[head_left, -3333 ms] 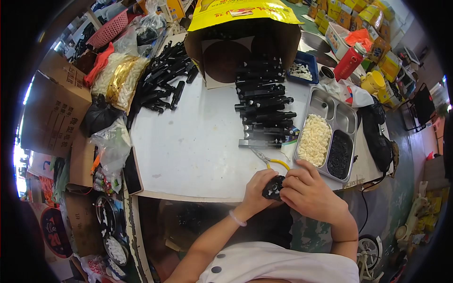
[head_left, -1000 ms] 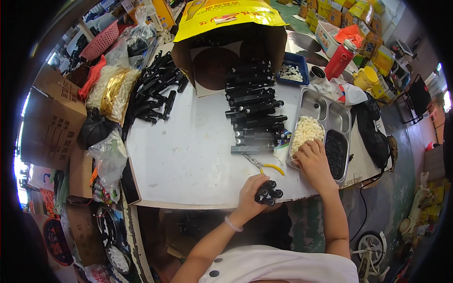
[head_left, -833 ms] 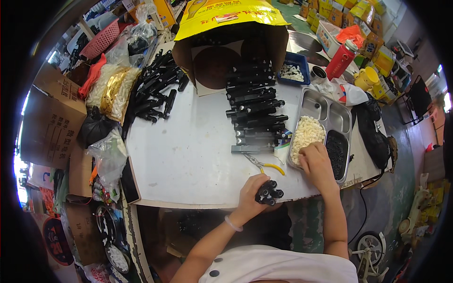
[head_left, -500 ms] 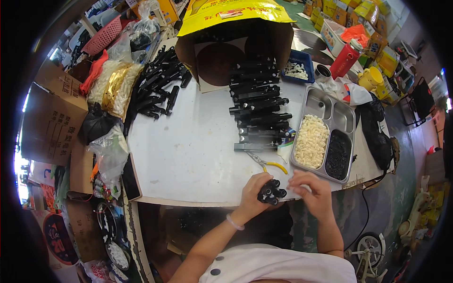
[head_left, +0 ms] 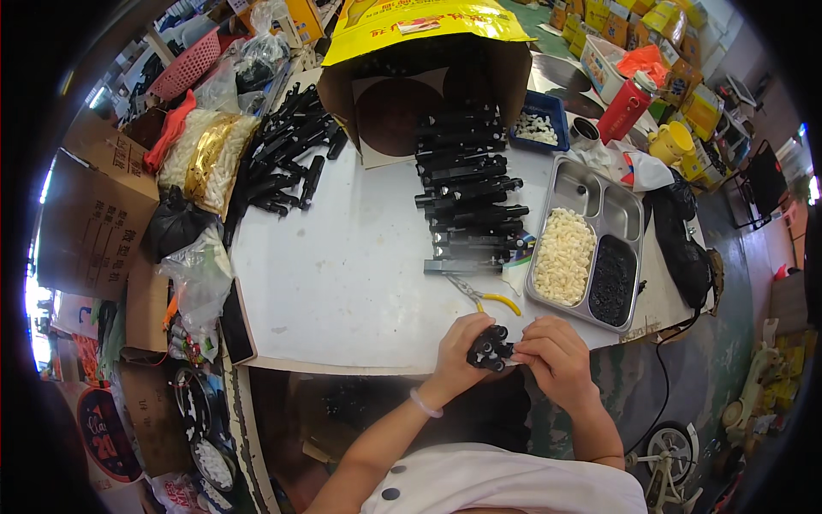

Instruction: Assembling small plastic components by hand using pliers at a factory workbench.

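black, probably light and stiff, the part cluster (head_left: pixel 489 347) is grasped in the left hand (head_left: pixel 459 351), best held round its sides, with the right hand (head_left: pixel 554 355) right of that grip, its hold unclear.

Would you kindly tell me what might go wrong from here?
The left hand holds a bundle of black parts by the table's front edge, so one might drop. The yellow-handled pliers lie just beyond that hand and could be nudged. In the steel compartment tray, white pieces sit beside small black pieces, so they could get mixed.
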Demonstrator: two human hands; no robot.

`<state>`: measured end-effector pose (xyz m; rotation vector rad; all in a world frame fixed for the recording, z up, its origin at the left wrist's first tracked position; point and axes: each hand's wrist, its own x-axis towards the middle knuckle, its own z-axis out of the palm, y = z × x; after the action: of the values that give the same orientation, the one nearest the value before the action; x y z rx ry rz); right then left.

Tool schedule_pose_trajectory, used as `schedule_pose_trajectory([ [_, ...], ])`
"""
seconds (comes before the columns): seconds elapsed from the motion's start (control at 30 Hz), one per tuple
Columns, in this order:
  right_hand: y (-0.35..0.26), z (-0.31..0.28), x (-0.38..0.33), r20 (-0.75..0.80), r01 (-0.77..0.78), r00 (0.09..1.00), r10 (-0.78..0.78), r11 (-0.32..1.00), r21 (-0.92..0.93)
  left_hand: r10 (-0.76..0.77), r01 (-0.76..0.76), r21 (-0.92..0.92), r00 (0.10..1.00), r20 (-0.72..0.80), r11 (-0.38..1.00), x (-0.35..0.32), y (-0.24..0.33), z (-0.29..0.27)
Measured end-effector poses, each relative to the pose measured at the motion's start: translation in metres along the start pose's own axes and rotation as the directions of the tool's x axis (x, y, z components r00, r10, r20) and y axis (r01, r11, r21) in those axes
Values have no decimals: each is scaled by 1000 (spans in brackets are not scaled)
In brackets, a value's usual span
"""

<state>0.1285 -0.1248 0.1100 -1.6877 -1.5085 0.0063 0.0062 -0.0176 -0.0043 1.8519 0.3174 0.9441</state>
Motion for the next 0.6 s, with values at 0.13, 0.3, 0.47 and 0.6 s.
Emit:
schedule_pose_trajectory([
  [0.13,-5,-8,4,86,-39,996,39,999,-7,17,-17,11,1000,1,1000,3,3,-1],
  [0.3,-12,-20,12,201,27,980,-5,994,-109,3,-3,-3,1000,3,1000,1,1,0],
  [0.47,-26,-27,25,443,223,896,-25,889,-401,3,-3,11,1000,-17,1000,2,4,-2],
  [0.6,-30,-25,28,529,292,849,-7,840,-458,22,-22,20,1000,1,1000,1,1,-1],
])
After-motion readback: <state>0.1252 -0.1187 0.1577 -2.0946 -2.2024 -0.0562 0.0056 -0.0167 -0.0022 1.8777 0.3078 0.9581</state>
